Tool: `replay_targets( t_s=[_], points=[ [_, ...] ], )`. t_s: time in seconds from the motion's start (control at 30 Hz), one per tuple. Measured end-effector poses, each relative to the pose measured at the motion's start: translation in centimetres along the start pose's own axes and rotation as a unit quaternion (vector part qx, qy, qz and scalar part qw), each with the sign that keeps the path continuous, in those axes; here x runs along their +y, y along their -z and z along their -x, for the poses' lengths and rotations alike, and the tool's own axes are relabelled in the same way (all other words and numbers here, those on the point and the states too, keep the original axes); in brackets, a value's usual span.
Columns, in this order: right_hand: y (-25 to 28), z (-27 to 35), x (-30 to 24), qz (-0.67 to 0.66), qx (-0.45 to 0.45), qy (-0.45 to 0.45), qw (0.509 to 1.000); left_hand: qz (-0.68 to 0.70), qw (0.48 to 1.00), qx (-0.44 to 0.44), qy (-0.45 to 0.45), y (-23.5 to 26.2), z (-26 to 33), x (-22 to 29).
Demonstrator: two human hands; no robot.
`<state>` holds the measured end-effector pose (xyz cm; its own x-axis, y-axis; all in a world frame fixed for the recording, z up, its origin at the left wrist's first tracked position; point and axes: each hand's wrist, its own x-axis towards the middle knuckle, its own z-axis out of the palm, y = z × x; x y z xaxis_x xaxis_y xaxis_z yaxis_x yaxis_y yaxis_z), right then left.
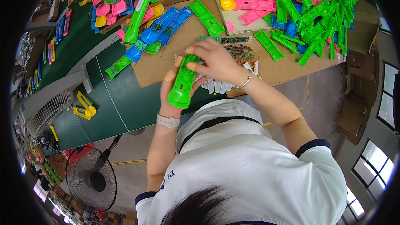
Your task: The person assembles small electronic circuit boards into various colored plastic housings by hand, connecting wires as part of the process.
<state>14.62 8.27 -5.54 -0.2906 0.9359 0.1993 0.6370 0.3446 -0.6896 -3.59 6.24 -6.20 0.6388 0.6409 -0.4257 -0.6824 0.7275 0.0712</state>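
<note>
A bright green plastic shell (181, 88), long and hollow with a flared end, is held up in front of my waist. My left hand (166, 96) is closed around it from beneath, its fingers along the left edge and the thumb on the right. At the shell's far end my right hand (218, 61) grips it, thumb inside the hollow and fingers bent over the top. Whether a small part sits under those fingertips is hidden. Just beyond my hands lie green circuit boards with thin wires (239, 51). White plastic pieces (216, 86) lie in a row below my right wrist.
Green shells (329, 23) pile up at the far right, with pink, blue and yellow ones among them. Blue shells carrying boards (160, 29) lie ahead on cardboard (146, 73). Two yellow frames (84, 106) rest on the green tabletop (109, 121). A black fan (91, 179) stands at left.
</note>
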Motion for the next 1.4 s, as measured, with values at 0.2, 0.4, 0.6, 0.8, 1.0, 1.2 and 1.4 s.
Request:
replay_targets(
  t_s=[0.2, 0.4, 0.6, 0.8, 1.0, 1.2, 1.4],
  points=[
    [-0.7, -0.3, 1.1, -0.054, -0.055, -0.047, 0.996, -0.050, 0.995, 0.085, 0.023, 0.6, 2.7, -1.4],
    [0.4, -0.2, 6.1, 0.309, 0.034, -0.028, 0.950, -0.046, 0.986, 0.163, -0.001, 3.0, 6.0, -1.4],
    [1.5, 0.5, 3.2, 0.123, -0.007, 0.023, 0.992, 0.030, 0.993, 0.118, -0.004, 1.4, 6.4, 1.2],
    [5.3, 0.6, -3.4, -0.098, -0.043, -0.019, 0.994, -0.423, 0.882, 0.095, -0.187, -5.0, 3.8, 3.3],
    [6.5, 0.7, -4.7, -0.085, -0.045, -0.031, 0.995, -0.644, 0.729, 0.064, -0.222, -7.7, 2.7, 2.2],
    [5.9, 0.9, -6.2, -0.102, 0.031, -0.221, 0.970, -0.723, 0.565, 0.139, -0.371, -7.4, 1.8, -0.3],
    [6.3, 2.3, -5.8, -0.354, 0.017, -0.235, 0.905, -0.215, 0.959, 0.071, -0.171, -4.8, 0.4, 3.6]
  ],
)
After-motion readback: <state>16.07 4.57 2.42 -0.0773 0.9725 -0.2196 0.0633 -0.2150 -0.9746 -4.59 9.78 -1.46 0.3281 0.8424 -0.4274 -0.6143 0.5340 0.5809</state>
